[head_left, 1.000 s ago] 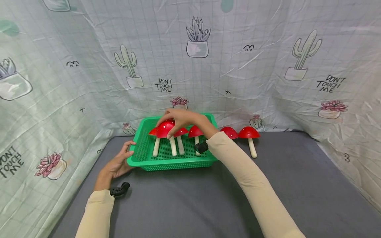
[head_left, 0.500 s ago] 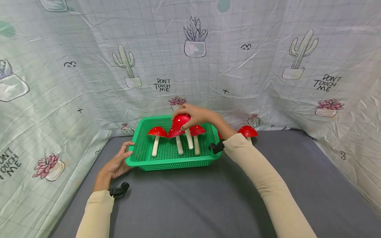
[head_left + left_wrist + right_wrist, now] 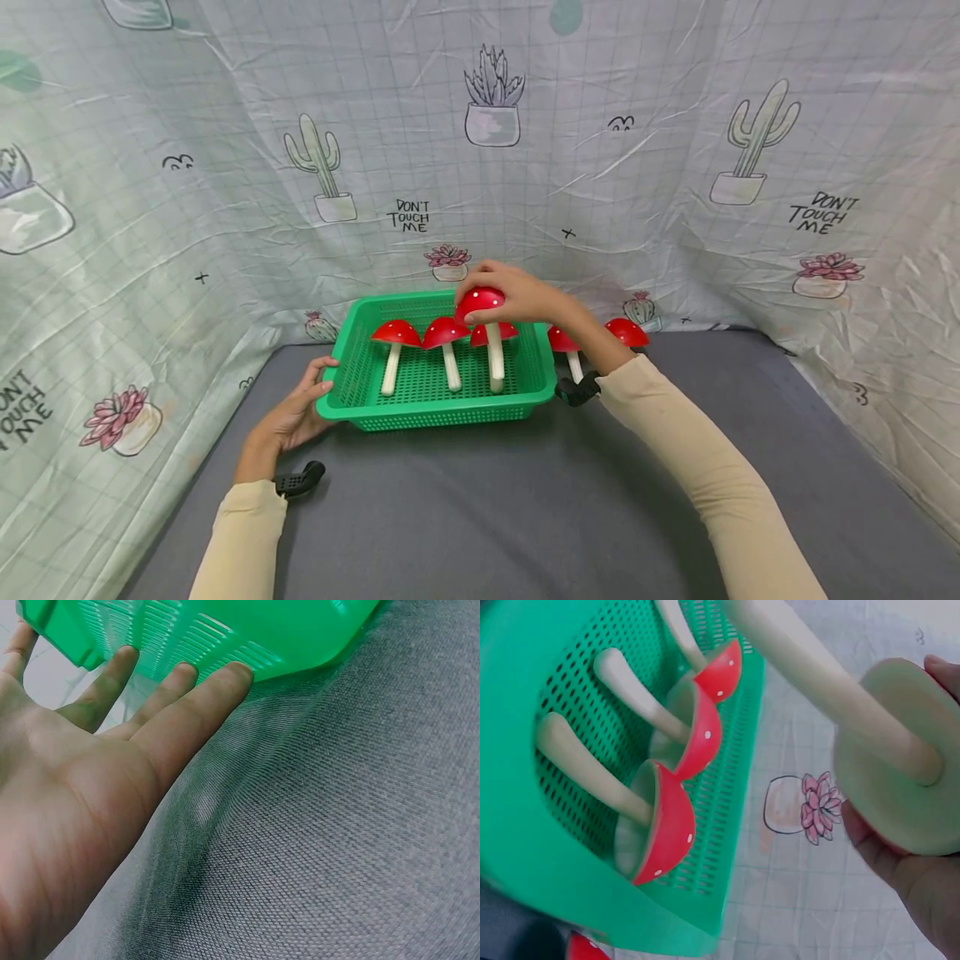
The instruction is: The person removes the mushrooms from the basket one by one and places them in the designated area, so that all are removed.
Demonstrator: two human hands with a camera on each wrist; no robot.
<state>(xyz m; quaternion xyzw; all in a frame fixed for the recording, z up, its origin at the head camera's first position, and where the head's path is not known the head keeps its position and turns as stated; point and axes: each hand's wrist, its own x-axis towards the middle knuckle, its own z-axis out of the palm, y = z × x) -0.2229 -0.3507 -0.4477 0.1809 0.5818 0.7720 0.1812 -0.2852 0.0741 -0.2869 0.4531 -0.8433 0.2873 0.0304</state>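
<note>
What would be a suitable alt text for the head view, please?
A person's right hand holds a red-capped mushroom over a green basket containing three similar mushrooms. The left hand touches the basket's left edge; two more mushrooms lie beyond its right side.

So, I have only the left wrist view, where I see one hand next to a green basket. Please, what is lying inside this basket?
Observer: Three red-capped mushrooms lie inside the basket.
Operator: Thank you. And what is the right hand doing?
Observer: It holds another mushroom by its cap.
Operator: Are there also some outside?
Observer: Yes, two more mushrooms are on the grey surface, to the right of the basket.
</note>
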